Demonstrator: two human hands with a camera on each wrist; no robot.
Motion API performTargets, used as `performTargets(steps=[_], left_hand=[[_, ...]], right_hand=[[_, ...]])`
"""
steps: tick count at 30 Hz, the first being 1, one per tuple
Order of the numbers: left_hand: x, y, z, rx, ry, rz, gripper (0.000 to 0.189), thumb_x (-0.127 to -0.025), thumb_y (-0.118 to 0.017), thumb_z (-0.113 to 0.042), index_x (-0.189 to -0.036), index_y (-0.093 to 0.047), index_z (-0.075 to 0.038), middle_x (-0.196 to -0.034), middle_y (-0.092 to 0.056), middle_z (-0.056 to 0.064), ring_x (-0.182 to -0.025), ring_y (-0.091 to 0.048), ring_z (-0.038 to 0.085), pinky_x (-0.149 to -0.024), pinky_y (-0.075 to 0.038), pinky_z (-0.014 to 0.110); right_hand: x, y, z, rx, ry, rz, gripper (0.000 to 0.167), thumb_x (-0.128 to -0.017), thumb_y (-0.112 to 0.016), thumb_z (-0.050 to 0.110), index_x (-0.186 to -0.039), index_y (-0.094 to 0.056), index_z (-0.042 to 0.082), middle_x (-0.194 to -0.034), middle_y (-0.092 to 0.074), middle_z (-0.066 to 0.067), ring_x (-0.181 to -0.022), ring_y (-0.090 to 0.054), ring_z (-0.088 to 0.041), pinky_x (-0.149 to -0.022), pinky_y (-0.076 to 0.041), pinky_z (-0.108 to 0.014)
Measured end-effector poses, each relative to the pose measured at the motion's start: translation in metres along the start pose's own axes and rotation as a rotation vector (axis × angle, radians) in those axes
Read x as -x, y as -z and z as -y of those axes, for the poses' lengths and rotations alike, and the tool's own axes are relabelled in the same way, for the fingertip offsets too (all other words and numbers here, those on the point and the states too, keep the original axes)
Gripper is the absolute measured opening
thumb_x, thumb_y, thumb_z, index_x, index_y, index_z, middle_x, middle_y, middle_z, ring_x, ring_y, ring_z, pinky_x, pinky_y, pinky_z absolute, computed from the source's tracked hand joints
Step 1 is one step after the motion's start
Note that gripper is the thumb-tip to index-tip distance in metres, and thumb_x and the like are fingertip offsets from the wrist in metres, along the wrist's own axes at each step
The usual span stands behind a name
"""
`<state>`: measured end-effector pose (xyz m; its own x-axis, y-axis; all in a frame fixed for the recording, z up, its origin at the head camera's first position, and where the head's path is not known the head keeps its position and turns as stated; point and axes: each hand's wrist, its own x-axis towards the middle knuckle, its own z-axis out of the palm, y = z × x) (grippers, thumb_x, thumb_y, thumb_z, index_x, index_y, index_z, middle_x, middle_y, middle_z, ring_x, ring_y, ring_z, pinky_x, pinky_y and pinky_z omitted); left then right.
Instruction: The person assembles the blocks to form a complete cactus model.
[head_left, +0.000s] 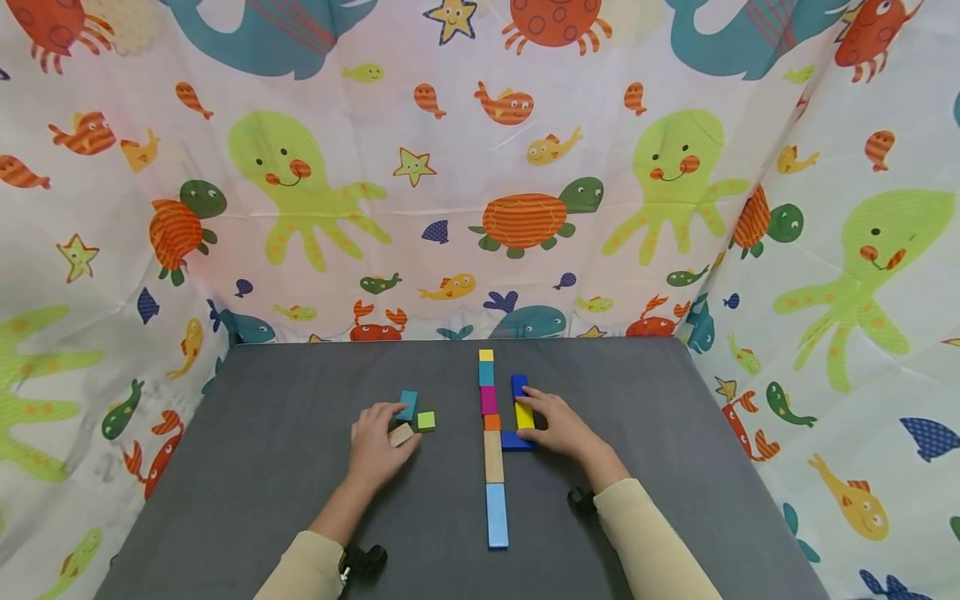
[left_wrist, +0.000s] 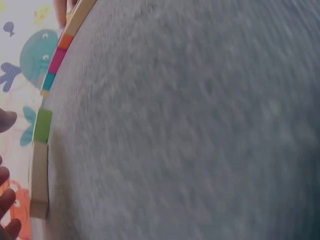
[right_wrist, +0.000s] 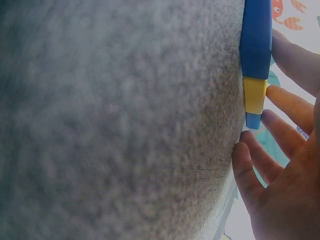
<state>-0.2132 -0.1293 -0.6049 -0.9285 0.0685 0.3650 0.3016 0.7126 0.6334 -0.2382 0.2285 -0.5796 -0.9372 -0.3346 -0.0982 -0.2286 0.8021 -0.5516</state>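
Observation:
My left hand (head_left: 378, 447) hovers with spread fingers over a plain wooden block (head_left: 401, 434). A teal block (head_left: 407, 405) lies by its fingertips, and a green cube (head_left: 426, 421) sits just right of them. In the left wrist view, background shows between the fingers and the wooden block (left_wrist: 39, 180). On the right, the extended fingers of my right hand (head_left: 562, 427) touch the side of a yellow block (head_left: 524, 415). That block stands in line with a dark blue block (head_left: 519, 384) behind it. Another blue block (head_left: 517, 441) lies crosswise at its near end, by the thumb.
A straight row of blocks runs down the middle of the grey table (head_left: 262, 500): yellow, teal, a magenta block (head_left: 489, 400), orange, a long wooden block (head_left: 493, 457) and a light blue block (head_left: 497, 517). A curtain with sea animals (head_left: 442, 217) hangs behind the table.

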Motion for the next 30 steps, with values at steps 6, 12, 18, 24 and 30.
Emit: performTargets(steps=[6, 12, 18, 24, 30], left_hand=[[0.004, 0.005, 0.01, 0.01, 0.135, 0.051, 0.057, -0.085, -0.089, -0.028, -0.132, -0.069, -0.004, -0.127, -0.066, 0.017, -0.12, -0.057, 0.038, -0.102, -0.038, 0.061], [0.008, 0.007, 0.015, -0.055, 0.22, 0.127, 0.052, -0.085, -0.087, -0.025, -0.129, -0.068, -0.002, -0.128, -0.065, 0.018, -0.119, -0.055, 0.039, -0.098, -0.037, 0.06], [0.007, 0.01, 0.017, -0.064, 0.199, 0.141, 0.035, -0.086, -0.086, -0.02, -0.115, -0.076, -0.005, -0.115, -0.068, 0.016, -0.104, -0.057, 0.036, -0.09, -0.037, 0.057], [0.005, 0.01, 0.016, -0.072, 0.186, 0.143, 0.029, -0.087, -0.084, -0.021, -0.112, -0.078, -0.008, -0.109, -0.07, 0.012, -0.097, -0.06, 0.031, -0.088, -0.038, 0.054], [-0.005, 0.015, 0.005, -0.063, 0.167, 0.138, 0.027, -0.087, -0.082, -0.019, -0.112, -0.078, -0.008, -0.107, -0.069, 0.01, -0.095, -0.059, 0.029, -0.083, -0.038, 0.05]], right_hand=[[0.001, 0.001, -0.001, 0.003, -0.005, 0.006, 0.068, -0.098, -0.077, 0.036, -0.158, -0.053, 0.015, -0.171, -0.037, -0.008, -0.155, -0.034, -0.041, -0.121, -0.034, -0.063], [0.0, 0.002, 0.0, 0.001, -0.01, 0.006, 0.068, -0.098, -0.077, 0.036, -0.158, -0.053, 0.015, -0.171, -0.036, -0.008, -0.155, -0.034, -0.041, -0.121, -0.034, -0.063], [0.0, 0.001, 0.0, -0.003, -0.002, 0.002, 0.068, -0.098, -0.077, 0.036, -0.158, -0.053, 0.015, -0.171, -0.037, -0.008, -0.155, -0.034, -0.04, -0.12, -0.035, -0.063], [0.0, 0.0, -0.002, -0.008, -0.003, -0.004, 0.068, -0.098, -0.077, 0.037, -0.158, -0.053, 0.015, -0.172, -0.036, -0.007, -0.155, -0.034, -0.04, -0.12, -0.036, -0.062], [0.0, 0.0, -0.002, -0.012, -0.002, -0.007, 0.068, -0.098, -0.077, 0.037, -0.157, -0.053, 0.015, -0.171, -0.037, -0.007, -0.154, -0.035, -0.039, -0.12, -0.035, -0.062]])
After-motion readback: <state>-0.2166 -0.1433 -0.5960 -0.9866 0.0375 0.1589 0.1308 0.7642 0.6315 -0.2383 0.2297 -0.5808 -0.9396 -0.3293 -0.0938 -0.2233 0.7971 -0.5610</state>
